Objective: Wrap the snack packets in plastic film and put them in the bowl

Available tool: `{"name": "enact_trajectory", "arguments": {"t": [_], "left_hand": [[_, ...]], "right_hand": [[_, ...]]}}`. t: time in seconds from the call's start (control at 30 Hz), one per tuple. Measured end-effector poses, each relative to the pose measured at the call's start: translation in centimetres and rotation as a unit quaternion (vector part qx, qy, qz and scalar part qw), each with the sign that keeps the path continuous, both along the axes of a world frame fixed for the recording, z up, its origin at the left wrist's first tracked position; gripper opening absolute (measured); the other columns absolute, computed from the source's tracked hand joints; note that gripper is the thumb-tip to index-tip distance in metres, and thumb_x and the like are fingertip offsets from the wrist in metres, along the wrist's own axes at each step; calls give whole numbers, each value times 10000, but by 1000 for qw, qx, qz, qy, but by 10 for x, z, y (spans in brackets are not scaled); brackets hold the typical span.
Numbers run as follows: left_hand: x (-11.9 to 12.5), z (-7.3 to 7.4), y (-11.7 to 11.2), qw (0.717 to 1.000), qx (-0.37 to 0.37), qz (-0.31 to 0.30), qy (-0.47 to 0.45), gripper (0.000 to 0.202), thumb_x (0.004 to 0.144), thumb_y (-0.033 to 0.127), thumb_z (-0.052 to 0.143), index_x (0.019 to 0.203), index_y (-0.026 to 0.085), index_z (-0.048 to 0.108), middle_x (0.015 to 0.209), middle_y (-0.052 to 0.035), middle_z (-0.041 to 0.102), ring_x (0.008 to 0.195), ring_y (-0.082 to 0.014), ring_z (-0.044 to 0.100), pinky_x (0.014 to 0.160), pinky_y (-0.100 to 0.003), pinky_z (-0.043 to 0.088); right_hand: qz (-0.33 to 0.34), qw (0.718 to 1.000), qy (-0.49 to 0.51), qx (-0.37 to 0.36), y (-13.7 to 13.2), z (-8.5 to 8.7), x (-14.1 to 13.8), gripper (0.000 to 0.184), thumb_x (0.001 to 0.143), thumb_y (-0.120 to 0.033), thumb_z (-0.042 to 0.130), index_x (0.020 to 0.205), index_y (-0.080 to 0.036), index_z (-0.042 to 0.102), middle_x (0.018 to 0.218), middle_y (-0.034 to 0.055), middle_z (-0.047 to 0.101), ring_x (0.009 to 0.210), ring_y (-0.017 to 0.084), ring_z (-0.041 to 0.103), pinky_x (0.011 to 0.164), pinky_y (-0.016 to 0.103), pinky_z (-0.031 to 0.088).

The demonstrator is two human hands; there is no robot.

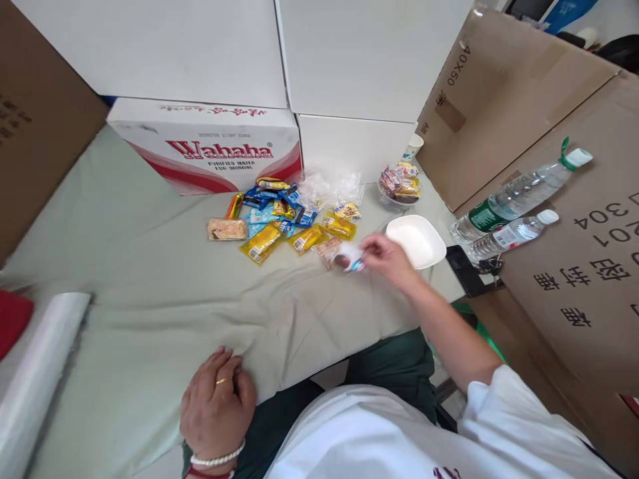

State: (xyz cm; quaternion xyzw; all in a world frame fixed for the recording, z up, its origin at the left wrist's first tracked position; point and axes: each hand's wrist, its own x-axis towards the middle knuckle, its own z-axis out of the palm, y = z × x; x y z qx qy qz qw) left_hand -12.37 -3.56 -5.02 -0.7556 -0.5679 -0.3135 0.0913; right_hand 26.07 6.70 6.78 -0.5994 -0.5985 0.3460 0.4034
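My right hand (387, 258) is closed in a pinch on a small white snack packet (348, 258) with brown and blue print, slightly blurred. The packet is over the cloth, overlapping a clear-wrapped pinkish snack (327, 251) in view. Just right of this hand stands a white, square, shallow dish (417, 241). Yellow-wrapped snacks (307, 238) and blue packets (304, 216) lie in a loose pile to its left. Palm down at the table's near edge rests my left hand (218, 399), fingers lying on the cloth and holding nothing visible.
A clear bowl of wrapped snacks (399, 186) and a paper cup (413, 146) stand behind the dish. Crumpled clear plastic (332, 188) lies by the Wahaha box (210, 146). Two water bottles (514, 236) and a black phone-like object (464, 271) are at right. A white roll (42, 372) lies left.
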Motion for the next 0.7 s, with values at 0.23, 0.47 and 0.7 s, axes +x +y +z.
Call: {"name": "enact_trajectory", "arguments": {"t": [0.23, 0.47, 0.7], "left_hand": [[3, 1, -2, 999, 35, 17, 12, 273, 773, 69, 704, 1019, 187, 690, 1137, -124, 792, 1044, -308, 763, 855, -392, 580], [3, -3, -2, 999, 32, 25, 4, 283, 768, 71, 699, 1021, 196, 699, 1139, -128, 792, 1029, -317, 767, 857, -415, 587], [1, -6, -3, 999, 28, 30, 11, 314, 755, 67, 686, 1033, 211, 693, 1136, -116, 788, 1040, -306, 763, 877, -415, 586]], "right_hand": [[-293, 955, 48, 17, 108, 43, 190, 178, 798, -166, 629, 745, -232, 472, 640, -50, 508, 605, 134, 556, 646, 284, 526], [-348, 925, -151, -34, 196, 7, 212, 242, 805, -115, 624, 620, -201, 494, 652, -10, 540, 753, 171, 568, 777, 312, 491], [-381, 854, -353, -44, 189, -18, 216, 187, 924, -169, 504, 850, -175, 675, 964, 111, 706, 919, 233, 629, 851, 349, 454]]}}
